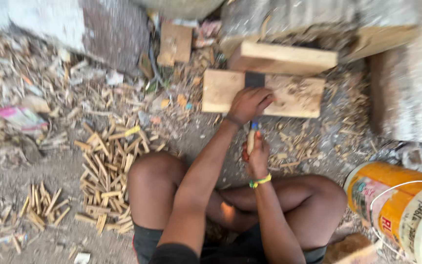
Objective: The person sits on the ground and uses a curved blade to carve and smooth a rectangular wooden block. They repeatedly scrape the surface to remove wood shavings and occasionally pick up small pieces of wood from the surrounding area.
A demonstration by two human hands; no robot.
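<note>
I sit cross-legged on the ground facing a flat wooden block (294, 95). A chopping tool lies toward it, its dark blade (255, 79) on the block and its pale handle (252, 134), which has a blue band, pointing back at me. My right hand (257, 155), with a yellow-green band at the wrist, grips the handle's near end. My left hand (247, 105) rests with curled fingers over the block's near edge, where the blade meets the handle. Whatever lies under it is hidden. The picture is blurred.
A pile of short split wood sticks (106, 171) lies left of my knee, with a smaller heap (42, 205) further left. A thick plank (282, 57) sits behind the block. An orange and white bucket (399, 205) stands at lower right. Chips and litter cover the ground.
</note>
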